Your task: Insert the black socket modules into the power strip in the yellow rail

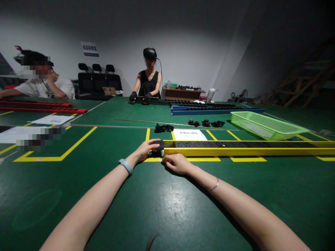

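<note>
My left hand (149,148) pinches a black socket module (159,145) at the left end of a long yellow rail (225,151). Along the channel of this rail runs a row of black socket modules (193,144). My right hand (177,163) is closed, its fingers curled on the table against the front of the rail near the same end. Whether anything is inside those fingers is hidden. Just behind the rail's left end lies a clump of black parts (163,128), beside a printed white sheet (190,134).
A green basket (267,126) and small black parts (206,123) stand behind the rail. Blue rails (217,111) lie farther back, red rails (42,108) to the left. One person (149,78) works across the green table (117,216); another person (49,83) sits at left.
</note>
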`<state>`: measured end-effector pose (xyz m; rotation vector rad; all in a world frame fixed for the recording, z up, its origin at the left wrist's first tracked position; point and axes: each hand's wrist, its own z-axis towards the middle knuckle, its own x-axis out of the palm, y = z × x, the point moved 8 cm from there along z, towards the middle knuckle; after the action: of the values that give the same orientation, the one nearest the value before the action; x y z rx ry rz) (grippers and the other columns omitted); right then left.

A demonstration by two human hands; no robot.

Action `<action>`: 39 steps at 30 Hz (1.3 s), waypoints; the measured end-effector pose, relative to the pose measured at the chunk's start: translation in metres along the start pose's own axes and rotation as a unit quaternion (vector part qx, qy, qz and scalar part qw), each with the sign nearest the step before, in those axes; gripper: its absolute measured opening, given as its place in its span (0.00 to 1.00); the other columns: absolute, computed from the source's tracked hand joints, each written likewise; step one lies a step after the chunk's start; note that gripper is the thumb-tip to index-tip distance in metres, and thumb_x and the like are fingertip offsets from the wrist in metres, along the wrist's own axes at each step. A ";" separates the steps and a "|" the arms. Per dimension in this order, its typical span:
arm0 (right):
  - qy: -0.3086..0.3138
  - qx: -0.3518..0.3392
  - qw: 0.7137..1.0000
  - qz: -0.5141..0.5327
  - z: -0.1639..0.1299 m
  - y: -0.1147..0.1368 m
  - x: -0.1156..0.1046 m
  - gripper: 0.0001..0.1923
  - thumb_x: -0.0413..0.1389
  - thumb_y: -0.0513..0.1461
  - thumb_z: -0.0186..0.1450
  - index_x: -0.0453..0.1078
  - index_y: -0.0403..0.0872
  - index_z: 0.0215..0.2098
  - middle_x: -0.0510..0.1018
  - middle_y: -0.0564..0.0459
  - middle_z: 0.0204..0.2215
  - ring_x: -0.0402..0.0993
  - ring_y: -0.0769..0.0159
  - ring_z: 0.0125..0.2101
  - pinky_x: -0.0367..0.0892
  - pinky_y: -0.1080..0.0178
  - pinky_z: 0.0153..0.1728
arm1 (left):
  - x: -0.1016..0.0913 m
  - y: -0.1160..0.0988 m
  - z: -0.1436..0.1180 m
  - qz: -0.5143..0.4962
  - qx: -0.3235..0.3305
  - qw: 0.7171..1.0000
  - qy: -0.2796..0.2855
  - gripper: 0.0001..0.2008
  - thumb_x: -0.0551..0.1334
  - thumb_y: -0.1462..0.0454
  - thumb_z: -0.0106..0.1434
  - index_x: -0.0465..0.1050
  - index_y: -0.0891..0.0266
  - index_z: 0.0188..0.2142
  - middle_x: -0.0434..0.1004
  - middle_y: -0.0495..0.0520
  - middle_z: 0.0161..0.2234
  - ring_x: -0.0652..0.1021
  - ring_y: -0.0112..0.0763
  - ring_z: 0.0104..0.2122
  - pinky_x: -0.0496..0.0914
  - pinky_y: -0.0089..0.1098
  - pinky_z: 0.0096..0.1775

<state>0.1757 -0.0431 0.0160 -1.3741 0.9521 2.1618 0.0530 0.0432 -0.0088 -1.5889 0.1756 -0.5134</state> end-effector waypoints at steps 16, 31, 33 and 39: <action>-0.001 0.001 1.000 0.005 0.000 -0.001 0.001 0.12 0.51 0.34 0.63 0.73 0.48 0.42 0.81 0.52 0.34 0.77 0.67 0.33 0.65 0.69 0.36 | -0.003 0.003 0.004 -0.015 -0.002 1.000 0.001 0.23 0.70 0.65 0.50 0.75 0.63 0.48 0.77 0.59 0.43 0.75 0.27 0.34 0.65 0.26 0.33; -0.007 -0.001 1.000 0.005 0.000 0.000 0.000 0.12 0.52 0.34 0.62 0.73 0.48 0.41 0.81 0.53 0.33 0.77 0.67 0.32 0.65 0.69 0.35 | -0.003 0.001 0.000 -0.028 -0.008 1.000 -0.009 0.22 0.71 0.63 0.49 0.73 0.63 0.45 0.77 0.57 0.42 0.75 0.27 0.35 0.65 0.27 0.34; -0.008 -0.001 1.000 0.005 0.000 0.000 -0.001 0.12 0.52 0.34 0.62 0.73 0.48 0.41 0.81 0.53 0.33 0.77 0.67 0.31 0.65 0.69 0.35 | -0.003 0.002 0.001 -0.023 -0.012 1.000 -0.010 0.21 0.71 0.63 0.50 0.74 0.64 0.44 0.77 0.57 0.41 0.75 0.26 0.34 0.65 0.27 0.34; -0.008 0.001 1.000 0.003 0.000 -0.001 0.000 0.11 0.52 0.35 0.62 0.73 0.48 0.41 0.81 0.53 0.32 0.76 0.67 0.30 0.64 0.69 0.34 | -0.003 0.003 0.001 -0.016 -0.014 1.000 -0.004 0.22 0.70 0.62 0.51 0.74 0.64 0.46 0.77 0.58 0.42 0.75 0.26 0.35 0.65 0.26 0.36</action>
<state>0.1764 -0.0426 0.0163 -1.3519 0.9538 2.1718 0.0517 0.0454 -0.0123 -1.6224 0.1519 -0.5327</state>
